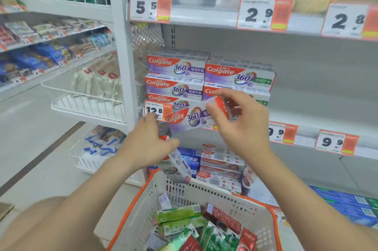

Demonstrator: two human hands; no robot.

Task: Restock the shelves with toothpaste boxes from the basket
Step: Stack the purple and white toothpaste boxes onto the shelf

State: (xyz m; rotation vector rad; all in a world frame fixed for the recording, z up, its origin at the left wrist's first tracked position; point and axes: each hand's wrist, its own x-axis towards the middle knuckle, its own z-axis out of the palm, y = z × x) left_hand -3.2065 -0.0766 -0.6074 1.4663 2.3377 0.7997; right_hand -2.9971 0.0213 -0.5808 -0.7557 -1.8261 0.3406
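Note:
My right hand (239,119) pinches the end of a purple Colgate 360 box (190,116) and holds it level in front of the middle shelf (306,132). My left hand (149,144) grips a second Colgate box (180,165) that hangs tilted downward over the basket's far rim. Two stacks of the same purple boxes (178,74) stand on the shelf just behind my hands. The white basket with an orange rim (204,187) sits below and holds several green and red toothpaste boxes (180,213).
The shelf to the right of the stacks is bare, with price tags (335,142) along its edge. Red and blue toothpaste boxes (221,164) fill the shelf below. A white upright post (124,50) and wire racks stand to the left.

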